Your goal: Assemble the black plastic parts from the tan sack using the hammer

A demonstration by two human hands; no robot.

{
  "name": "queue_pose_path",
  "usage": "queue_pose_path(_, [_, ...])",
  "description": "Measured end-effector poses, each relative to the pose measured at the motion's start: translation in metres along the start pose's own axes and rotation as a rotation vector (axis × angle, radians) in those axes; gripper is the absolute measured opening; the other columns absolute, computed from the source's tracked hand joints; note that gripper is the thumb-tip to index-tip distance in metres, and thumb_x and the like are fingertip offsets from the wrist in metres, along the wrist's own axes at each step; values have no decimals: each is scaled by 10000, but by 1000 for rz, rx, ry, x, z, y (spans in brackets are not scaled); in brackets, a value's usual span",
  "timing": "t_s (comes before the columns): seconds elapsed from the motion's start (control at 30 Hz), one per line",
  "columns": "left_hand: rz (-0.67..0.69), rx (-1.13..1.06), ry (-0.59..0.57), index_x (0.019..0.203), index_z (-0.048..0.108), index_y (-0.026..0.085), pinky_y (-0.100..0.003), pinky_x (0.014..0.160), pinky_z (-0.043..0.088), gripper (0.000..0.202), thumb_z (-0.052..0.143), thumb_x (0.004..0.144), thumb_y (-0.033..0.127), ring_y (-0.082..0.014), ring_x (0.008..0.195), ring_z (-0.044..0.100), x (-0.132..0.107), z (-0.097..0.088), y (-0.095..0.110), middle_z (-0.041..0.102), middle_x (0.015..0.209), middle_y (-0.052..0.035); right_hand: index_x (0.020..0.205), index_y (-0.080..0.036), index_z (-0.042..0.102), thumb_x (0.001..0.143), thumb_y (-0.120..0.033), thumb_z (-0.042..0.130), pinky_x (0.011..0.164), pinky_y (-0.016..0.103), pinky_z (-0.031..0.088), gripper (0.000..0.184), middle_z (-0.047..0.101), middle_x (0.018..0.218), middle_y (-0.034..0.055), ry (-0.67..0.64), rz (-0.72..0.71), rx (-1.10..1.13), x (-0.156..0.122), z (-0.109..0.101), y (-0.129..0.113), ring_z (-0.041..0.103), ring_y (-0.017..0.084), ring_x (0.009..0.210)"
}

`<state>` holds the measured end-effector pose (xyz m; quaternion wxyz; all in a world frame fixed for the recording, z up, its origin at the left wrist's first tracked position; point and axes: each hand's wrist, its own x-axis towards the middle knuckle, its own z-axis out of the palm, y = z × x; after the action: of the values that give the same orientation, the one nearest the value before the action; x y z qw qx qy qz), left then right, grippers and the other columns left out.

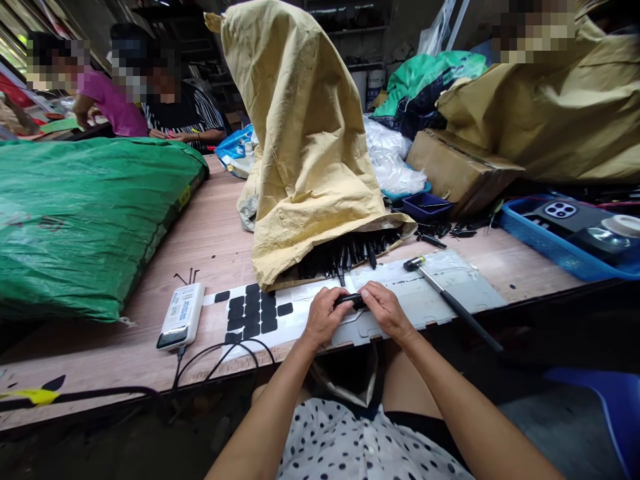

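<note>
My left hand (324, 315) and my right hand (384, 308) meet at the table's front edge, both closed round a small black part (350, 301) held between them. They rest over a white sheet (300, 313) that carries several black square pads (253, 310). Just behind my hands a tall tan paper sack (310, 133) stands open at the bottom, and several black parts (350, 253) spill from it. A small hammer (450, 300) with a black handle lies to the right of my right hand.
A white power bank (181, 315) with a black cable lies at left, beside a large green sack (85, 213). A blue basket (565, 240), a small dark blue tray (427, 205) and a cardboard box (460, 170) stand at right. Two people sit at the far left.
</note>
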<state>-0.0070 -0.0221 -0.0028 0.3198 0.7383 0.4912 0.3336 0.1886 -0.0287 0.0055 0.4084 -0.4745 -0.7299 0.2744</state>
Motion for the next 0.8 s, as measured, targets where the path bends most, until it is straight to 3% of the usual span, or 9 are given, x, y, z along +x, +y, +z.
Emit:
queue_pose_path(0.27, [52, 7, -14, 1056, 693, 224, -354, 903, 462, 192, 573, 951, 331, -222, 989, 590, 2, -1, 2, 700, 1013, -39, 872, -215, 615, 1022, -323, 425, 793, 349, 408, 265, 579, 834, 36, -36, -35, -19, -1, 0, -1, 529, 192, 841])
queue_pose_path(0.37, [48, 6, -12, 1044, 697, 224, -354, 900, 455, 194, 544, 961, 309, -216, 976, 588, 1, -1, 1, 706, 1004, -35, 905, -210, 598, 959, -336, 546, 743, 332, 404, 147, 554, 823, 24, -57, -77, -74, -3, 1, -2, 507, 186, 798])
queue_pose_path(0.47, [56, 17, -14, 1007, 704, 218, -353, 883, 449, 200, 525, 967, 299, -214, 954, 581, 1, -1, 1, 706, 965, -35, 880, -208, 569, 914, -349, 610, 709, 322, 391, 151, 534, 807, 19, -55, -127, -179, -5, 4, -3, 487, 181, 766])
queue_pose_path(0.8, [71, 99, -29, 940, 693, 214, -356, 860, 438, 244, 469, 990, 295, -215, 912, 560, 0, -2, 5, 700, 910, -42, 907, -203, 587, 989, -363, 525, 733, 328, 381, 190, 590, 846, 51, -29, -230, -389, -7, 11, 0, 522, 198, 807])
